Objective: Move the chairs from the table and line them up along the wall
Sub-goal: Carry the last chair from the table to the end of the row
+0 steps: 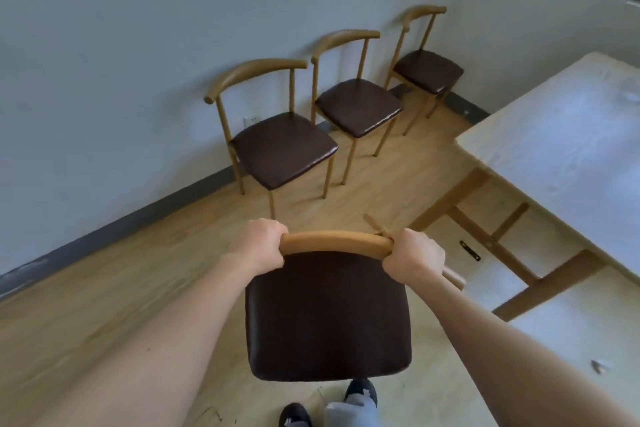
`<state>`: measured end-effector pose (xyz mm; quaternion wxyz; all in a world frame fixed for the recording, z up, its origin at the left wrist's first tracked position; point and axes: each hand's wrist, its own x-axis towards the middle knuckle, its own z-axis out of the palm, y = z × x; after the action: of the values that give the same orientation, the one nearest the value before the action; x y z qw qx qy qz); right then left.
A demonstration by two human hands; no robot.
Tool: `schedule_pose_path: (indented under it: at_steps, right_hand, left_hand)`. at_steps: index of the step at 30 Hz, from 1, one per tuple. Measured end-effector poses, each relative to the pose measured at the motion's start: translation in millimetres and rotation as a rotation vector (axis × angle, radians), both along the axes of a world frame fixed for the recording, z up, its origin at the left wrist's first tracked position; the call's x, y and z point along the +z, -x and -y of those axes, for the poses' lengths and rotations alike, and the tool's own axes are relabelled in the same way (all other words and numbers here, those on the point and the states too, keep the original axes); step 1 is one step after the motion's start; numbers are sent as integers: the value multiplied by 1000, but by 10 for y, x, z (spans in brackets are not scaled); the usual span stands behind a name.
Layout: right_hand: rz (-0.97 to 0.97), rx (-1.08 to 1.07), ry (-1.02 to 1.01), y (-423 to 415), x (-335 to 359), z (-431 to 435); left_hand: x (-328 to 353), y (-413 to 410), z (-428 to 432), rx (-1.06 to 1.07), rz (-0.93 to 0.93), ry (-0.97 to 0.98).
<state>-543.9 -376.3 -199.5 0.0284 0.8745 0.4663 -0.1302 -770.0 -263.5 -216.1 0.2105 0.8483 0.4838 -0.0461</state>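
I hold a wooden chair with a dark brown seat point(329, 315) in front of me, off the floor, its seat toward my body. My left hand point(261, 241) grips the left end of its curved backrest rail, and my right hand point(414, 255) grips the right end. Three matching chairs stand in a row against the grey wall: the nearest chair point(282, 151), the middle chair point(358, 107) and the far chair point(427, 71) in the corner. The light wooden table point(554, 135) stands at the right.
Bare wood floor point(138, 270) stretches along the wall left of the nearest chair, edged by a dark baseboard. The table's leg frame point(498, 243) juts out at the right. A small dark object point(470, 250) lies under the table. My feet point(360, 392) show at the bottom.
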Motion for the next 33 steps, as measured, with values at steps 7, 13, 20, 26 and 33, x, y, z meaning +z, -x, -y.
schedule_pose_path:
  at_steps: [7,13,20,26,33]
  right_hand:
    - [-32,211,56,777,-68,-1052]
    - [-64,363,177,1397,-205,-2039]
    - [-132,471,300,1964,-516,-3128]
    - [-92,563,300,2280,-667,-3913]
    - [-81,689,278,2520,-673,-4763]
  left_hand:
    - [-35,895,-589,213,-83,28]
    - [-202,1595,-1229,361,-122,97]
    - [-369,2171,-2049,432,-231,168]
    - [-508,2443,-2637,495,-255,213]
    - [-657,2632,-3291,547,-257,236]
